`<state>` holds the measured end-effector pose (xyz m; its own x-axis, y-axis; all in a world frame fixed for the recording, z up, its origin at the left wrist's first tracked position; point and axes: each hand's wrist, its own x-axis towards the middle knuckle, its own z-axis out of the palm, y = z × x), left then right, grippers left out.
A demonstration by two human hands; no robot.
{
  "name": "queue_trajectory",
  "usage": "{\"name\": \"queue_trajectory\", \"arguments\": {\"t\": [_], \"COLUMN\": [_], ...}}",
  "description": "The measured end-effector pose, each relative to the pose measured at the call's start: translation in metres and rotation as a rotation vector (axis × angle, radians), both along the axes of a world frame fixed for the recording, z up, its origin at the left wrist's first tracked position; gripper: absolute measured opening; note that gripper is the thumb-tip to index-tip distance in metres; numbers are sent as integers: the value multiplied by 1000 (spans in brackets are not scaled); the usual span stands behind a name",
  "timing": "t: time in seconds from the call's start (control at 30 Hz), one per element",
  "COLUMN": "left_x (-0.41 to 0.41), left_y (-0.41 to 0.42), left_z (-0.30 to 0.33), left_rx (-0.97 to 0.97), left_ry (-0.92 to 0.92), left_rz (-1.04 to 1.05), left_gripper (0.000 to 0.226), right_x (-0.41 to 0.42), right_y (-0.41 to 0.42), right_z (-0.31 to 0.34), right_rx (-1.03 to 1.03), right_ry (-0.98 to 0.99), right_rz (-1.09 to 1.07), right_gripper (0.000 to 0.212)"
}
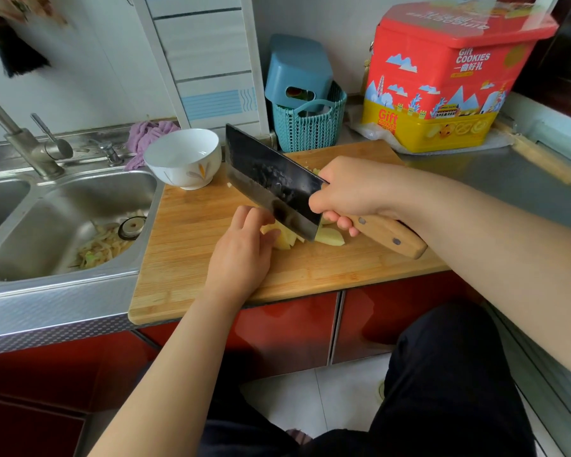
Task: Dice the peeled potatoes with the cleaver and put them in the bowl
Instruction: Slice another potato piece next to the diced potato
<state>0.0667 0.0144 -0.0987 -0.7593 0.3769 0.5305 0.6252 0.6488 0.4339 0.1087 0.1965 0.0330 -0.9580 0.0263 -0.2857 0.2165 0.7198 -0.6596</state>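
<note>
On the wooden cutting board (192, 258) the right hand (350, 192) is wrapped tight around the cleaver (271, 183) handle, blade tilted with its edge down in the pale peeled potato pieces (330, 239). Left hand (241, 255) sits on the potato just beside the blade, fingers curled onto it, steadying it. White bowl (183, 158) stands at the board's far left corner, right next to the sink (63, 225), which has peelings (103, 245) in it. Red cookie tin (449, 77) and teal basket (310, 127) are further back.
</note>
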Motion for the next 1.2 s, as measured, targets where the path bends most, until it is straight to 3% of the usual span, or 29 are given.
{"name": "queue_trajectory", "arguments": {"t": [0.27,1.2], "left_x": [-6,-4], "left_y": [3,4], "left_z": [-3,-2], "left_rx": [-90,-118], "left_ry": [134,95], "left_rz": [47,48], "left_gripper": [10,9], "right_x": [4,1], "right_y": [-13,-21], "right_z": [15,7], "right_rx": [41,109], "right_ry": [6,5], "right_rz": [16,-6], "right_gripper": [20,20]}}
